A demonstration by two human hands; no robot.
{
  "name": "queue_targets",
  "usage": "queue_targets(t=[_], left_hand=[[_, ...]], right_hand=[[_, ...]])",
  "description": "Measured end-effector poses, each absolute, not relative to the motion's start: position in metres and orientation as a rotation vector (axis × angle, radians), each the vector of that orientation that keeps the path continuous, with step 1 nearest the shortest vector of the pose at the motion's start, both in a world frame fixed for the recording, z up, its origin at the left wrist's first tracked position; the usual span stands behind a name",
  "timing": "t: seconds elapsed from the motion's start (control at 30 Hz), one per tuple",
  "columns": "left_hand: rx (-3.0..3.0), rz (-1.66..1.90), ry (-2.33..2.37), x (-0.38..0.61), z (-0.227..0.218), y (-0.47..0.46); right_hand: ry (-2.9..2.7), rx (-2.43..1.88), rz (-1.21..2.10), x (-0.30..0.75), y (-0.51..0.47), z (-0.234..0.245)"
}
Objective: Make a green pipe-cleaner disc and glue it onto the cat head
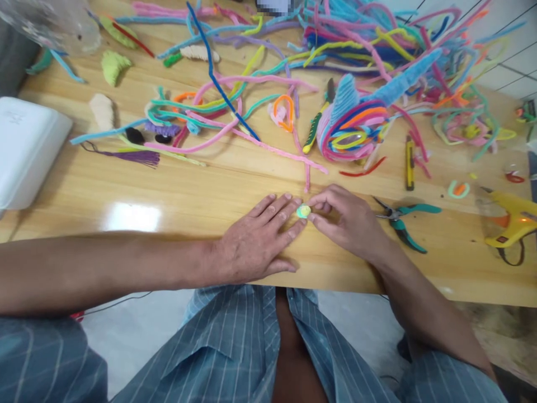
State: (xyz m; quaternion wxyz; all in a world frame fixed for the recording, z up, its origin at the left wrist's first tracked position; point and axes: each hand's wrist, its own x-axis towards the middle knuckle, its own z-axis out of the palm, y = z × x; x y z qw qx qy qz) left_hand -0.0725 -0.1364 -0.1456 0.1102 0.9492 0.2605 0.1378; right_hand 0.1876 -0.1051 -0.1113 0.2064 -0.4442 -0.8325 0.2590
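Observation:
My left hand lies flat on the wooden table, its fingers stretched out toward a small pipe-cleaner coil. The coil is yellow in the middle with a mint-green edge. From the other side my right hand pinches at its edge between thumb and forefinger. Beyond the hands lies a pink pipe cleaner. Farther back stands a fish-like piece of coiled, many-coloured pipe cleaners, with a blue fin and a long blue strip.
Green-handled pliers, a yellow cutter knife and a yellow glue gun lie to the right. Yellow-green handled pliers lie beside the fish-like piece. A purple tassel and a white box are at left.

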Motion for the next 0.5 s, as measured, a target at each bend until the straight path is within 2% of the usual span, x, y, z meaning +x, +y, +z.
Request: queue_targets(t=[0.5], left_hand=[[2.79, 0.42, 0.757, -0.0724, -0.1445, -0.1359]], right_hand=[[-2.322, -1.186, 0.69, 0.1864, -0.1063, -0.1138]])
